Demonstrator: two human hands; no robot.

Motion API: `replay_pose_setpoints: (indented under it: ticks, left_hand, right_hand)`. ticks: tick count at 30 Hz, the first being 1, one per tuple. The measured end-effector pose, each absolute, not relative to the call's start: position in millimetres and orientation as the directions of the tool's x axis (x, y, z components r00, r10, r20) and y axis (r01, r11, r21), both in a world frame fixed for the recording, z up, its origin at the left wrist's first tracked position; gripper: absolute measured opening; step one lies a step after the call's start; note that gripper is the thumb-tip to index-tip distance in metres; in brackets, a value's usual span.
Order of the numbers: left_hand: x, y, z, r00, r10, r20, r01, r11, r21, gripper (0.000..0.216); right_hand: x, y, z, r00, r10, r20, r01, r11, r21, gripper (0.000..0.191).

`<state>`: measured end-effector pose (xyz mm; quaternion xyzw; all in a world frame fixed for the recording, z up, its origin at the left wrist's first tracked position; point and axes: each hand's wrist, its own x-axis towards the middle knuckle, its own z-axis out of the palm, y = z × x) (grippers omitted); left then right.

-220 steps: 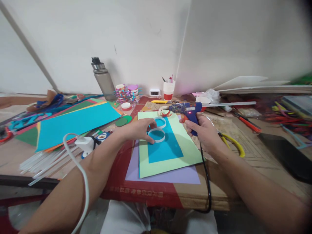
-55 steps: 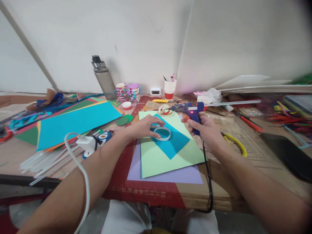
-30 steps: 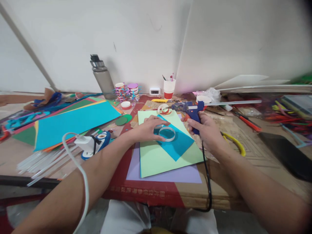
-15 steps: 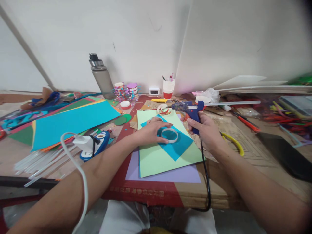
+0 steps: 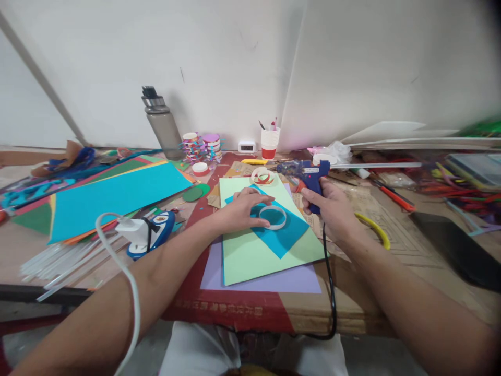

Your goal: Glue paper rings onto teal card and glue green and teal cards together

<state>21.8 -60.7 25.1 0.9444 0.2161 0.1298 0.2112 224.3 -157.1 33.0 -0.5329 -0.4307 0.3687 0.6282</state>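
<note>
My right hand [image 5: 336, 206] is wrapped round the grip of a blue hot glue gun [image 5: 312, 177]. Its nozzle points left, and a long clear glue stick [image 5: 376, 165] sticks out of its back. A white paper ring [image 5: 279, 223] stands on edge on a blue paper square [image 5: 282, 244]. My left hand [image 5: 246, 210] rests over that square, with thumb and forefinger curved about the ring's left side, holding it. Under the blue square lies pale green paper [image 5: 250, 269], on top of a lilac sheet [image 5: 301, 284].
Blue card [image 5: 121, 196], loose glue sticks [image 5: 58, 261] and a power strip [image 5: 162, 230] lie left. Behind are a bottle [image 5: 162, 122], decorated paper-cup pieces [image 5: 211, 146], a clock [image 5: 247, 147] and a pen cup [image 5: 270, 143]. Pliers [image 5: 376, 230] and a black phone-like slab [image 5: 456, 250] lie right.
The glue gun and my right hand have shifted very slightly to the right. My left hand stays at the ring, nearly still.
</note>
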Motion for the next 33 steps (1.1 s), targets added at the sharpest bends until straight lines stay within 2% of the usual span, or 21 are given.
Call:
replay_pose_setpoints:
  ticks: [33]
  left_hand:
    - [19.7,-58.1,22.4,0.872,0.466,0.154,0.369,-0.830,0.419,0.057]
  right_hand:
    - [225.3,-156.4,31.6,0.328,0.929,0.173,0.017,0.178,-0.984,0.021]
